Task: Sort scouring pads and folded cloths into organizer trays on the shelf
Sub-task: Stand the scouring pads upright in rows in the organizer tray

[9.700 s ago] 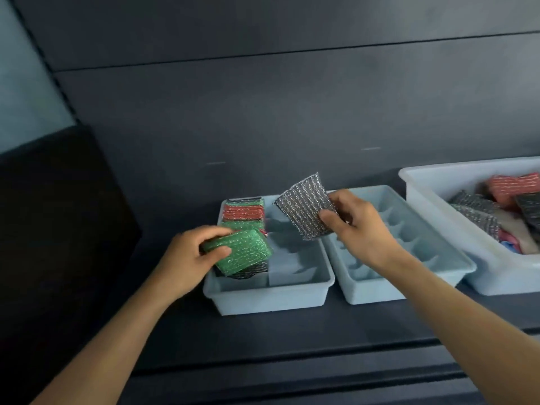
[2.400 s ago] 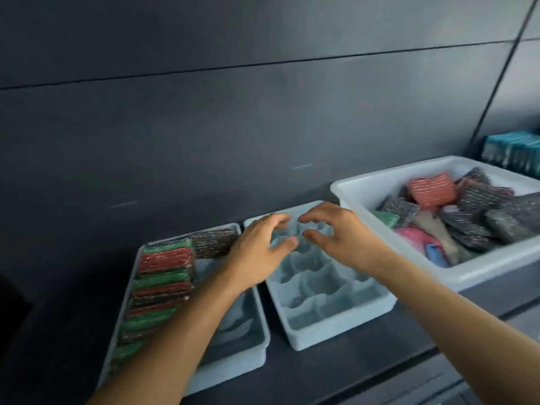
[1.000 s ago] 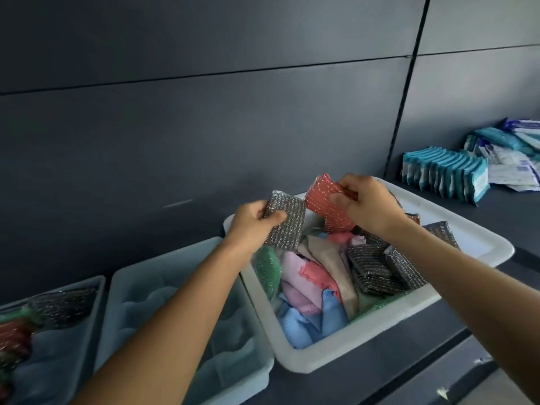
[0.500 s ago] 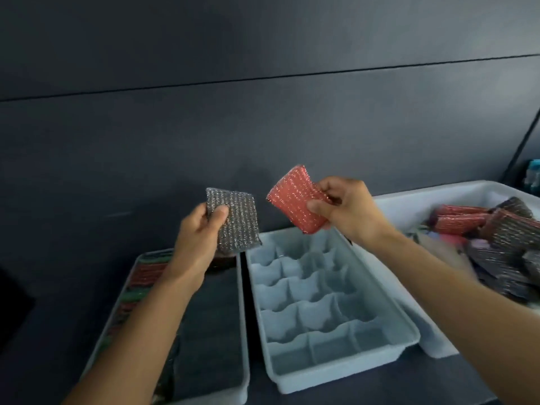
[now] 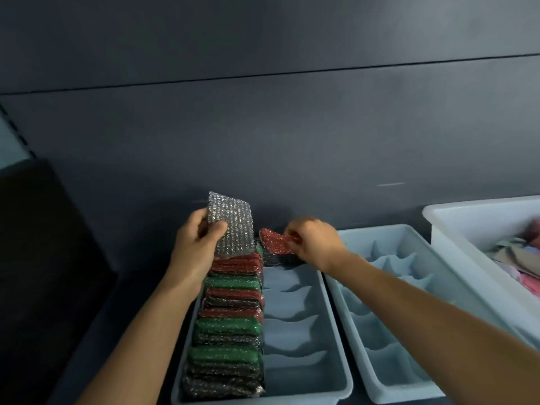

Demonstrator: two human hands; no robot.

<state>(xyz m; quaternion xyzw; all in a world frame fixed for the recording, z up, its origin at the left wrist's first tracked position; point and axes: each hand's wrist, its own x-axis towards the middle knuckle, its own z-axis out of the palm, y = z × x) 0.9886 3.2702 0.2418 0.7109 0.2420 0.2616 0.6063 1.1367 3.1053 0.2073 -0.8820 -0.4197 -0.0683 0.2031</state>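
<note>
silver pad [image 5: 232,226]: is showing grey-silver knit in glinting rows, between fingers and thumb of the left hand [image 5: 195,249].
red pad [image 5: 273,245]: is showing red with silver flecks, at the fingertips of the right hand [image 5: 314,247].
dark pad [image 5: 280,262]: is showing black with pale sparkle, just below the right fingers.
pad row [image 5: 230,317]: is running in glittering red, green and black bands, below the left fingers.
left tray [image 5: 295,340], right tray [image 5: 388,290]: are showing plain pale blue-grey.
bin [image 5: 473,226]: is showing plain white.
cloths [image 5: 521,257]: are showing pink and beige.

Silver pad [image 5: 233,226]: glittery metallic mesh, rough. Red pad [image 5: 273,244]: same sparkly weave. Left tray [image 5: 336,331], right tray [image 5: 380,290]: pale blue plastic, smooth, matt. Bin [image 5: 467,226]: white plastic, smooth. Wall [image 5: 263,135]: dark, matt.
</note>
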